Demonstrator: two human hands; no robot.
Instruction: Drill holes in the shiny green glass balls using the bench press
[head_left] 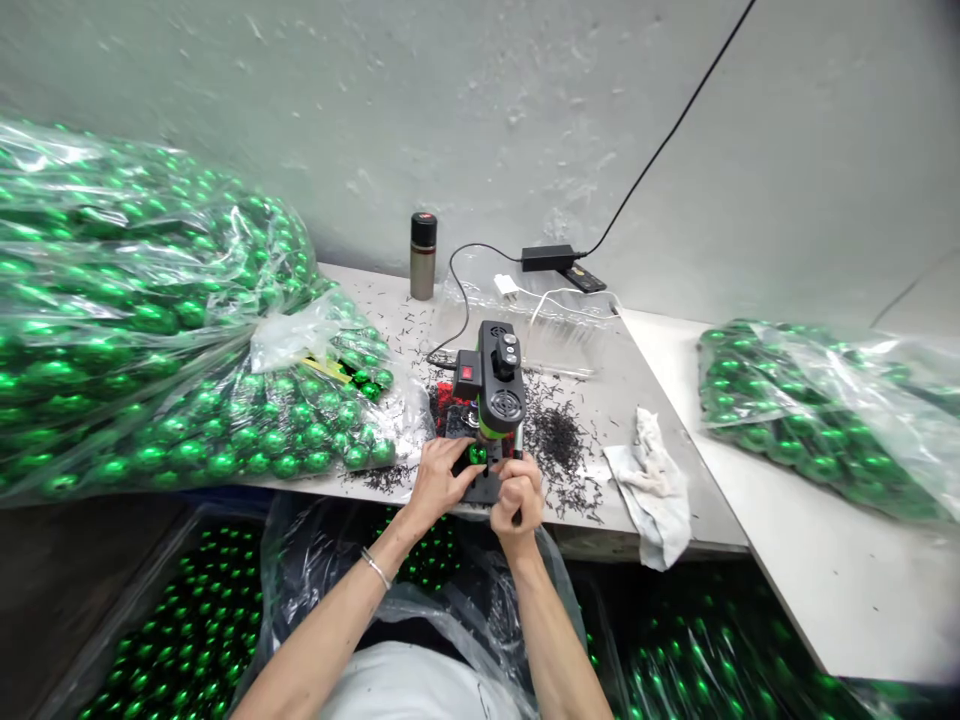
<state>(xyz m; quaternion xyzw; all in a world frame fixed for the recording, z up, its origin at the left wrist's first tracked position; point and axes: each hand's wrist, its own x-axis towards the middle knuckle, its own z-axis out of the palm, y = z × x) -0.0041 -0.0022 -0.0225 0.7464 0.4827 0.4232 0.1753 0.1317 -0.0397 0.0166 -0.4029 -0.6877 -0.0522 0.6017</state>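
Note:
A small black machine [501, 375] with a red switch stands at the table's front edge. Under its head sits a shiny green ball [477, 455]. My left hand [439, 480] has its thumb and fingers closed around that ball from the left. My right hand [519, 495] is wrapped round the dark handle of a thin tool or lever, just right of the machine's base; whether it is joined to the machine cannot be made out. Dark shavings [559, 435] lie around the machine, with some red bits [444, 398] behind its left side.
A large clear bag of green balls [150, 320] covers the left. Behind stand a bottle [423, 258], a clear plastic tray [562, 345] and a power adapter [547, 258]. A white cloth [654, 490] and a smaller bag [802, 400] lie right. More balls [187, 620] sit below.

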